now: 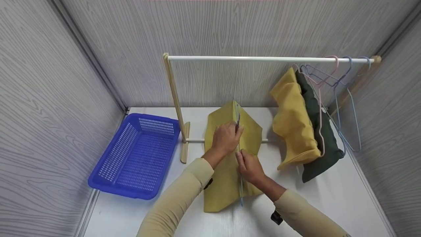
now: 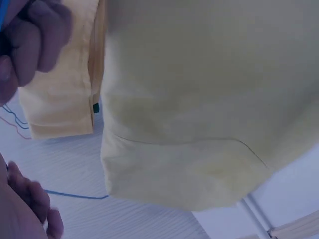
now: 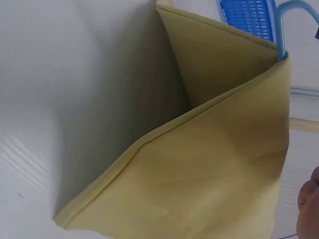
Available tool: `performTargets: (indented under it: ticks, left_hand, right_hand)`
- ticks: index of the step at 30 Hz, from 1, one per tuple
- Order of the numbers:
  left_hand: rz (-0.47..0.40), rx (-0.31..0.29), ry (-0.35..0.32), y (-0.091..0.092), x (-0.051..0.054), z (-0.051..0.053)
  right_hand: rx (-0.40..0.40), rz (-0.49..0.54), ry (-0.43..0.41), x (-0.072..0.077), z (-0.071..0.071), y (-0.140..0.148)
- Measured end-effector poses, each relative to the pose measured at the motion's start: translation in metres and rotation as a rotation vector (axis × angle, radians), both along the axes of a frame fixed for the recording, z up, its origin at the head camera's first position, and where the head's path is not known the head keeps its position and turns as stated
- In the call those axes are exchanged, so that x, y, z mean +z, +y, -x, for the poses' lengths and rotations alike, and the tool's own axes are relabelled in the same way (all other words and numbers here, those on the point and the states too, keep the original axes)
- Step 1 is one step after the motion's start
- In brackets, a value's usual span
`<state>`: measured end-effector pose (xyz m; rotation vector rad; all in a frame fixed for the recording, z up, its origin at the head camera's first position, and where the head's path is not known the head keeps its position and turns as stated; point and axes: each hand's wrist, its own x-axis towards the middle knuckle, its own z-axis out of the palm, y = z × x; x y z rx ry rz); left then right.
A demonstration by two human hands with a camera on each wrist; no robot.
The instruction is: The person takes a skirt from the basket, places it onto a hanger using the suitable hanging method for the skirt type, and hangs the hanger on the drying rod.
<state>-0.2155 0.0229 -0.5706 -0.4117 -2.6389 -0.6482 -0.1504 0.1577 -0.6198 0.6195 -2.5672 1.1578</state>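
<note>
A yellow cloth (image 1: 219, 187) spreads to both sides of a blue wire hanger (image 1: 241, 192), with a ridge along the wire. My left hand (image 1: 226, 138) grips the hanger near its hook, fingers curled. Nearer to me, my right hand (image 1: 251, 166) pinches the wire at the cloth's ridge between thumb and fingers. In the right wrist view, a curved blue end of the hanger (image 3: 281, 35) sticks out at the corner of the folded cloth (image 3: 209, 164). Cloth panels (image 2: 199, 89) fill most of the left wrist view.
A white rail (image 1: 243, 58) on a wooden stand (image 1: 174, 95) spans the back. On its right hang another yellow cloth (image 1: 294, 121), a dark green cloth (image 1: 324, 144), and pink (image 1: 321, 121) and blue hangers (image 1: 338, 115). A blue basket (image 1: 131, 194) stands at left.
</note>
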Motion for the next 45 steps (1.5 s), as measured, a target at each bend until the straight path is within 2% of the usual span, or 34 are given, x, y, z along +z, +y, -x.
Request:
performTargets:
  ticks: [2, 4, 6, 8, 11, 14, 16, 20, 24, 27, 29, 32, 35, 40, 45]
  left_hand:
    - [0.011, -0.111, -0.034, -0.008, 0.000, -0.001]
    - [0.063, -0.193, -0.036, -0.018, 0.000, -0.003]
    - [0.133, -0.231, -0.003, -0.033, -0.003, -0.006]
    - [0.197, -0.243, 0.045, -0.051, -0.008, -0.010]
    - [0.259, -0.231, 0.084, -0.081, -0.020, -0.019]
    - [0.293, -0.211, 0.081, -0.110, -0.034, -0.029]
    - [0.332, -0.187, 0.078, -0.129, -0.044, -0.038]
    - [0.404, -0.155, 0.101, -0.162, -0.065, -0.054]
    - [0.454, -0.128, 0.126, -0.192, -0.084, -0.065]
    - [0.491, -0.073, 0.142, -0.213, -0.096, -0.075]
    - [0.500, -0.020, 0.160, -0.225, -0.103, -0.083]
    - [0.469, 0.063, 0.202, -0.237, -0.113, -0.092]
    - [0.445, 0.114, 0.218, -0.242, -0.116, -0.095]
    - [0.459, 0.130, 0.194, -0.241, -0.113, -0.094]
    - [0.438, 0.152, 0.171, -0.241, -0.107, -0.093]
  right_hand:
    - [-0.038, -0.052, -0.003, 0.009, 0.003, 0.005]
    - [-0.065, -0.103, 0.005, 0.018, 0.007, 0.013]
    - [-0.086, -0.164, 0.023, 0.028, 0.011, 0.022]
    - [-0.100, -0.223, 0.033, 0.040, 0.013, 0.032]
    - [-0.122, -0.298, 0.006, 0.058, 0.017, 0.048]
    - [-0.139, -0.351, -0.058, 0.077, 0.022, 0.067]
    - [-0.155, -0.367, -0.070, 0.092, 0.025, 0.081]
    - [-0.171, -0.396, -0.007, 0.120, 0.033, 0.106]
    - [-0.205, -0.421, 0.015, 0.145, 0.037, 0.125]
    - [-0.242, -0.426, 0.032, 0.159, 0.039, 0.136]
    - [-0.262, -0.440, 0.072, 0.163, 0.041, 0.144]
    - [-0.288, -0.480, 0.126, 0.165, 0.046, 0.155]
    - [-0.318, -0.512, 0.169, 0.165, 0.053, 0.166]
    - [-0.360, -0.565, 0.177, 0.158, 0.062, 0.185]
    - [-0.350, -0.647, 0.297, 0.147, 0.068, 0.204]
